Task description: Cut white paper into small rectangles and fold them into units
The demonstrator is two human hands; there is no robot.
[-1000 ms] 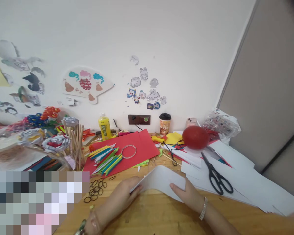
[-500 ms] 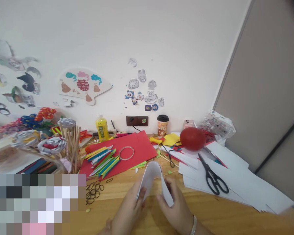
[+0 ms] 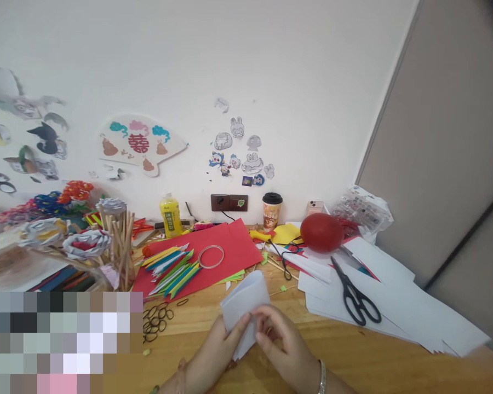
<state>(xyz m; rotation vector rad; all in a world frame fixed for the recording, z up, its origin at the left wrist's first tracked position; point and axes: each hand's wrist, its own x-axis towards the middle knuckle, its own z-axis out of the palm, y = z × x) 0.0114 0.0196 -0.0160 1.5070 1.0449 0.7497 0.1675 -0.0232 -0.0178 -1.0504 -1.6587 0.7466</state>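
Note:
A white sheet of paper, bent double with a rounded fold at its top, stands tilted above the wooden table. My left hand grips its lower left part, thumb across the front face. At the paper's right edge is my right hand, its fingers curled and the index fingertip pressed on the edge. A bracelet circles the right wrist. Behind the paper lie a red sheet with bundled coloured paper strips and a thin ring on it.
Black-handled scissors rest on white sheets at the right. A red balloon, a lidded cup and a yellow bottle stand along the wall. Black rubber bands and wooden sticks are at the left.
The paper has gone from an open arch, held at both ends, to halves brought together and turned leftward. My right hand has moved to the paper's right edge.

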